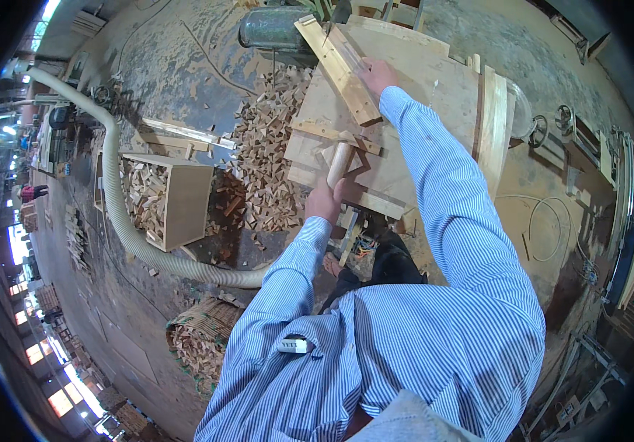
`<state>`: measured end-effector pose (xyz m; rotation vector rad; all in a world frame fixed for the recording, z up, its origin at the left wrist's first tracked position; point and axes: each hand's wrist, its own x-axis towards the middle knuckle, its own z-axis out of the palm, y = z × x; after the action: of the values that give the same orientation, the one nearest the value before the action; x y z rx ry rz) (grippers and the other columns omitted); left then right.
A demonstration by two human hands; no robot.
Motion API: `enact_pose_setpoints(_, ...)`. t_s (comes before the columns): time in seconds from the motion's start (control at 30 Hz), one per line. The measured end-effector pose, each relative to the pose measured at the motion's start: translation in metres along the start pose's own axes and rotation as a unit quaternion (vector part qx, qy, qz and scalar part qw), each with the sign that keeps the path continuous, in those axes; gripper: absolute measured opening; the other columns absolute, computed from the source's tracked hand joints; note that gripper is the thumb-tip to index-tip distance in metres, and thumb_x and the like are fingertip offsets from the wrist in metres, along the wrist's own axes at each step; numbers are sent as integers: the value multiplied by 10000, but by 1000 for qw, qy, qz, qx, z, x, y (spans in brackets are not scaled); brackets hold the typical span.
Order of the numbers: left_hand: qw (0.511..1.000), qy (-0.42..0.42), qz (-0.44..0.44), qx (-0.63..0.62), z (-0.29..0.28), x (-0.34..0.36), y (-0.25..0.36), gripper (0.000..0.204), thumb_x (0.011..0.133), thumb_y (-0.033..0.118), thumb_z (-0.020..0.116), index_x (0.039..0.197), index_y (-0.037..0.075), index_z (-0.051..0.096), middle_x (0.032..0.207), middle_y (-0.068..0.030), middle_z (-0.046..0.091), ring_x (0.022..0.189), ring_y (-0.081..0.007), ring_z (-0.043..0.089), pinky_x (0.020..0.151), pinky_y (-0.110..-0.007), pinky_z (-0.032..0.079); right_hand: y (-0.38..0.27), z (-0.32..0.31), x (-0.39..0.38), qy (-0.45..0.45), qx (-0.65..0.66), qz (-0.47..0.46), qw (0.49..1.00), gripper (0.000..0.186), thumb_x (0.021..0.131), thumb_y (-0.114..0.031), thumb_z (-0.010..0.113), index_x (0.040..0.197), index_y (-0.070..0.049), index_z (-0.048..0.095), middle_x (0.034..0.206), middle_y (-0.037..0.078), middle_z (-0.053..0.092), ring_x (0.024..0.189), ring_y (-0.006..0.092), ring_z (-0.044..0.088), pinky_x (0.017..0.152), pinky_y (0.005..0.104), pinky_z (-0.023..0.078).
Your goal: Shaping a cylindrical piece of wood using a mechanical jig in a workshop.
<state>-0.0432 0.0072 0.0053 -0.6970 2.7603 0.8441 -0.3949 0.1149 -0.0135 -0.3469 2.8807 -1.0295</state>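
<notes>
My left hand [324,200] is closed around a round, pale wooden handle [339,161], which angles up toward a triangular wooden piece or jig on the plywood worktop [450,110]; what exactly the handle joins is unclear. My right hand [376,74] is curled at the right side of a long, pale wooden board assembly [340,77] lying diagonally over the upper part of the worktop, its fingertips partly hidden by the wood. A crosswise strip [309,131] lies between the two hands.
Offcuts [265,147] heap left of the worktop. Further left are a box of scraps [184,206], a curved hose [122,221] and, lower, a woven basket [195,328]. A green motor housing [265,29] sits behind. A distant person [31,191] is at far left. Metal handwheels [562,118] are right.
</notes>
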Motion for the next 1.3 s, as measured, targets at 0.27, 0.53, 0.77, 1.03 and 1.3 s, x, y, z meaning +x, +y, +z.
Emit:
enact_pose_setpoints(0.27,1000,-18,-20,1,-8,-28,-16,566,1026,549,523,1017,-15,553,947,-321,676,913,-513,650,795,-587,500,-7,-28,-48,28,-64,-26,997,415,922,-431,671,1208,-139,741,1118,197,721,1077,382,675,973,476,522)
enact_pose_setpoints(0.53,999,-17,-14,-25,-9,-67,-43,549,1005,524,574,1037,-25,563,919,-335,682,903,-520,660,784,-595,509,-7,-6,-118,-18,-32,-1,999,395,933,-377,682,1207,-97,741,1147,237,711,1077,419,668,959,490,524)
enact_pose_setpoints(0.77,999,-30,-13,-30,-4,-84,-59,540,1004,515,585,1042,-24,572,905,-328,685,889,-516,664,781,-585,520,-26,16,-100,6,20,6,1000,335,949,-347,663,1180,-123,756,1121,198,732,1037,401,684,931,481,532)
enact_pose_setpoints(1.03,999,-19,-18,-22,-4,-82,-59,561,1010,537,568,1056,-23,571,843,-297,683,837,-496,677,720,-570,532,-36,19,-76,-41,-5,2,999,401,972,-406,641,1250,-133,736,1187,205,718,1092,373,682,976,454,519)
enact_pose_setpoints(1.3,1000,-11,2,-13,3,-46,-34,551,1018,528,560,1038,-23,573,806,-270,682,803,-480,677,718,-559,533,-7,23,-31,19,10,-21,1000,390,950,-386,675,1200,-99,756,1090,201,746,1029,375,706,961,445,527)
